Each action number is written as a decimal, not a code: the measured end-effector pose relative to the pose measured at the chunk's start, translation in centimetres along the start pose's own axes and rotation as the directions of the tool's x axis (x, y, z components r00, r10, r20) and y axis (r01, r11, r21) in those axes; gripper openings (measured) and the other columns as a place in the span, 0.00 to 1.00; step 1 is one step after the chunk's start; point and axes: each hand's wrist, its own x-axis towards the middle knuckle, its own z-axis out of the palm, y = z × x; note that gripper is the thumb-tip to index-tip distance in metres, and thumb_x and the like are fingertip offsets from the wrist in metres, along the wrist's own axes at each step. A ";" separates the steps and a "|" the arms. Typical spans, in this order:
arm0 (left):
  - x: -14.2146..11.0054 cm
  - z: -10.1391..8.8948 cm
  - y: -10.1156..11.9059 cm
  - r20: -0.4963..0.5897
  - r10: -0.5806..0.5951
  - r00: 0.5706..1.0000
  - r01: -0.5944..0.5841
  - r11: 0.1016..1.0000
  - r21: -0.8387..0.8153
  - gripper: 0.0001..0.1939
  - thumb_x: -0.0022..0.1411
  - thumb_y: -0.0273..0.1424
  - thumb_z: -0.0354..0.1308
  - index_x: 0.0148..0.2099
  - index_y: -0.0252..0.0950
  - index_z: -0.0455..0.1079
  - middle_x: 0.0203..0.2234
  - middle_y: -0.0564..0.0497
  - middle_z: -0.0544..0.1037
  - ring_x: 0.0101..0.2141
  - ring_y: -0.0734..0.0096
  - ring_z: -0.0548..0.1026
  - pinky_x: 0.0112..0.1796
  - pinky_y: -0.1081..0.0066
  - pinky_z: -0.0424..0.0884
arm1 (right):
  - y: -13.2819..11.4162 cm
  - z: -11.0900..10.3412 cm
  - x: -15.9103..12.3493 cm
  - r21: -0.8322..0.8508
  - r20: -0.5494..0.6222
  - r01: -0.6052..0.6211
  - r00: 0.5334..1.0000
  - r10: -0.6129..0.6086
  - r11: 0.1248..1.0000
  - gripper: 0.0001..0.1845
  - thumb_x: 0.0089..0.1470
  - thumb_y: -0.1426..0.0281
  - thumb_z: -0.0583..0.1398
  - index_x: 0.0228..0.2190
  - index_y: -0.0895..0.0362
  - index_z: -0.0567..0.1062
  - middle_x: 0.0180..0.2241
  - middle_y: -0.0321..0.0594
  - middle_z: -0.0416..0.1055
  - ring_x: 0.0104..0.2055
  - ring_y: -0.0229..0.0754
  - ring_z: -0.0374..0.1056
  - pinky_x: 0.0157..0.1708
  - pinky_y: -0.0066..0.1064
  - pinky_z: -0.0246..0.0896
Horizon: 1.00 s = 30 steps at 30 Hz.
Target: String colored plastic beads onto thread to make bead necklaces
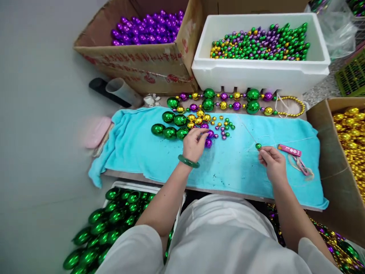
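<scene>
My left hand [195, 146], with a green bangle [188, 161] on the wrist, reaches over the loose beads on the turquoise towel [228, 167]. Its fingers stretch over the purple beads [208, 143], thumb and forefinger slightly apart; I see nothing held. Large green beads [170, 133] lie left of it, gold beads [200, 113] just beyond, and small green beads [227, 123] to the right. My right hand [272, 161] pinches a small green bead [258, 146] between thumb and fingertips. A thin pale thread [247, 130] runs up and left from that bead.
Behind the towel lies a strung bead necklace [236, 106]. A carton [137, 64] of purple beads and a white foam box [256, 72] stand beyond. A pink packet [289, 150] lies right; a carton [336, 152] of gold beads borders that side. Green beads [108, 224] fill a lower-left container.
</scene>
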 end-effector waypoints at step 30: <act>0.1 -0.2 1.2 0.592 -0.386 0.708 0.615 -0.074 -0.785 0.17 0.68 0.35 0.46 0.50 0.29 0.68 0.31 0.42 0.78 0.27 0.75 0.76 0.28 0.77 0.72 | 1.5 1.4 -3.2 -0.133 0.194 0.140 0.974 -0.113 0.981 0.07 0.52 0.67 0.61 0.27 0.58 0.76 0.18 0.32 0.62 0.21 0.33 0.56 0.21 0.27 0.51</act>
